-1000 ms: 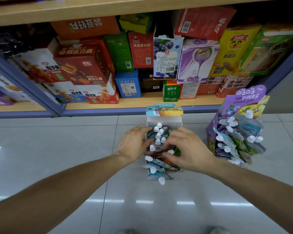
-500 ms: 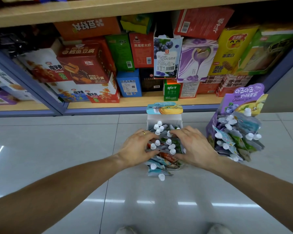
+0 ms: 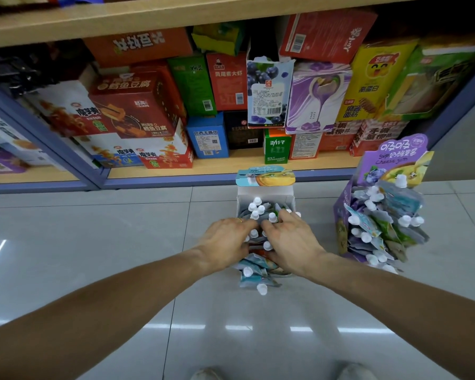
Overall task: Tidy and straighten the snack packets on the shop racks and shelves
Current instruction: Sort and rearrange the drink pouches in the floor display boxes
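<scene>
A white display box (image 3: 265,192) with a blue and yellow header card stands on the floor tiles, full of spouted snack pouches (image 3: 255,275) with white caps. Both my hands lie on the pouches in the box. My left hand (image 3: 228,239) presses on them from the left, fingers pointing right. My right hand (image 3: 288,239) covers them from the right, fingers spread over the caps. Whether either hand grips a pouch is hidden. A few pouches spill out at the box's near end.
A purple display box (image 3: 343,215) crammed with similar pouches stands on the floor to the right. Behind, the bottom wooden shelf (image 3: 231,167) holds many snack cartons stacked unevenly. My shoes (image 3: 351,373) show at the bottom edge.
Both hands have slid farther up the box toward its back and closer together, pushing the pouches along. The view has shifted slightly.
</scene>
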### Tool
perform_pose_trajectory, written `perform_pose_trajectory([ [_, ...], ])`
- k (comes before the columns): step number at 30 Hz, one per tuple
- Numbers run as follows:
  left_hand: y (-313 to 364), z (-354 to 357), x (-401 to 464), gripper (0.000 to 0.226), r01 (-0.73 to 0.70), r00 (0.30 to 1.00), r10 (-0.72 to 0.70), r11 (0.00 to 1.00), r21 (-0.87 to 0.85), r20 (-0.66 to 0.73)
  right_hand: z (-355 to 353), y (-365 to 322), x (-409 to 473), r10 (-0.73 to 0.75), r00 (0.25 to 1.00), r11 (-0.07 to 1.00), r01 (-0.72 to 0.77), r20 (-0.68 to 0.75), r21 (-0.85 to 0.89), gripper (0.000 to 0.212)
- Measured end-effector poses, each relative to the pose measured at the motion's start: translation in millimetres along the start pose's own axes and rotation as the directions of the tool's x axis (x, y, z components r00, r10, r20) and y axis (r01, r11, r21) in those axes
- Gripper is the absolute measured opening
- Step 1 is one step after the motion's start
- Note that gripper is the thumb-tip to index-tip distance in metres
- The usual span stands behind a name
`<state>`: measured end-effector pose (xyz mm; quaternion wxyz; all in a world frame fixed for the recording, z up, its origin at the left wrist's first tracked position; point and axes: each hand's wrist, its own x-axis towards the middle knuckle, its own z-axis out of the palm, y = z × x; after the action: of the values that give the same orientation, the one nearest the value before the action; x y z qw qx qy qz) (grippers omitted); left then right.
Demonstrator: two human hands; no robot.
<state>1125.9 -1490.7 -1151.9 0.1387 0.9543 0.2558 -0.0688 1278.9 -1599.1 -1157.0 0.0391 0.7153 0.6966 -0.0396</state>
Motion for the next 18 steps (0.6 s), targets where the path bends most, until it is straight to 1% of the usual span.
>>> perform_pose_trajectory([
  [1, 2, 0, 2, 0.042, 0.017, 1.0, -0.017, 0.999, 0.033, -0.001, 0, -1, 4, 0.007, 0.999, 1.0, -0.007, -0.042, -0.003, 0.046],
  [3, 4, -3, 5, 0.036, 0.028, 1.0, -0.028, 0.997, 0.068, 0.004, -6, 0, 8, 0.038, 0.998, 0.997, -0.034, -0.049, 0.076, 0.036],
  [5, 1, -15, 4, 0.026, -0.024, 1.0, 0.024, 0.999, 0.038, -0.006, -10, 7, 7, 0.1, 0.995, 0.969, -0.099, 0.007, 0.227, 0.032],
  [8, -2, -52, 1, 0.019, -0.153, 0.981, 0.134, 0.978, -0.141, -0.137, -35, 20, -5, 0.148, 0.986, 0.902, -0.102, -0.077, 0.42, 0.035],
  [10, 2, -82, -2, 0.018, -0.209, 0.96, 0.148, 0.944, -0.256, -0.237, -65, 32, -15, 0.172, 0.98, 0.836, -0.09, -0.102, 0.541, 0.034],
  [12, 11, -106, -5, 0.016, -0.205, 0.952, 0.089, 0.895, -0.395, -0.292, -95, 44, -26, 0.167, 0.982, 0.711, -0.057, -0.089, 0.701, 0.033],
  [13, 17, -114, -7, 0.016, -0.189, 0.949, 0.039, 0.863, -0.469, -0.312, -109, 50, -32, 0.154, 0.986, 0.63, -0.048, -0.063, 0.775, 0.033],
  [14, 25, -118, -9, 0.014, -0.169, 0.948, -0.016, 0.82, -0.547, -0.317, -120, 54, -39, 0.147, 0.989, 0.532, -0.06, -0.022, 0.845, 0.033],
  [15, 34, -119, -12, 0.013, -0.137, 0.953, -0.076, 0.755, -0.641, -0.294, -127, 59, -46, 0.141, 0.989, 0.416, -0.092, 0.036, 0.905, 0.034],
  [16, 45, -115, -15, 0.011, -0.079, 0.961, -0.148, 0.66, -0.747, -0.232, -130, 62, -53, 0.124, 0.986, 0.295, -0.14, 0.108, 0.945, 0.037],
  [17, 57, -109, -19, 0.011, -0.004, 0.965, -0.218, 0.538, -0.843, -0.144, -130, 65, -62, 0.099, 0.977, 0.189, -0.205, 0.189, 0.96, 0.041],
  [18, 67, -99, -24, 0.012, 0.088, 0.96, -0.279, 0.405, -0.91, -0.031, -126, 67, -71, 0.072, 0.961, 0.109, -0.272, 0.266, 0.956, 0.044],
])
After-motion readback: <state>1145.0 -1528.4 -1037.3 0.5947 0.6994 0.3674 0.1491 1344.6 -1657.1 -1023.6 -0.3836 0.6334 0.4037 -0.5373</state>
